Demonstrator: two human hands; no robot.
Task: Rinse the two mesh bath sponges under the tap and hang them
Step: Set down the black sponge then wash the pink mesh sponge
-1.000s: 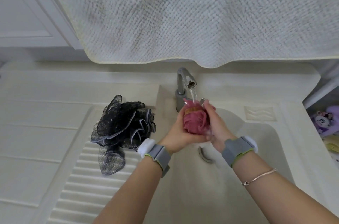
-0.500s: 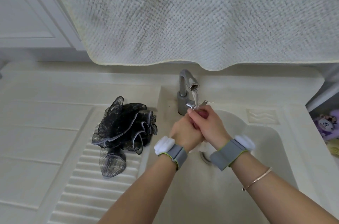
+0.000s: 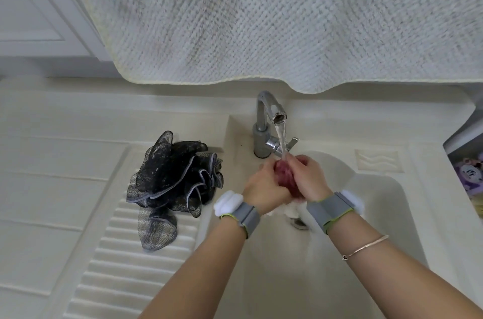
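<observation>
Two hands' grips clamped on pink mesh sponge [image 3: 285, 177], left hand [image 3: 264, 189] and right hand [image 3: 308, 180] pressed together, sponge held under running tap [image 3: 270, 120], black mesh sponge [image 3: 175, 183] laid on desk, left of sink [image 3: 386, 188].

Big white waffle-weave towel [image 3: 274, 18] hangs across the top, its hem drooping just above the back of the off-white table [image 3: 52, 175]. White cabinet door [image 3: 28, 13] at upper left. On the far right edge there's a purple plush toy [image 3: 467, 175], partly cut off.
</observation>
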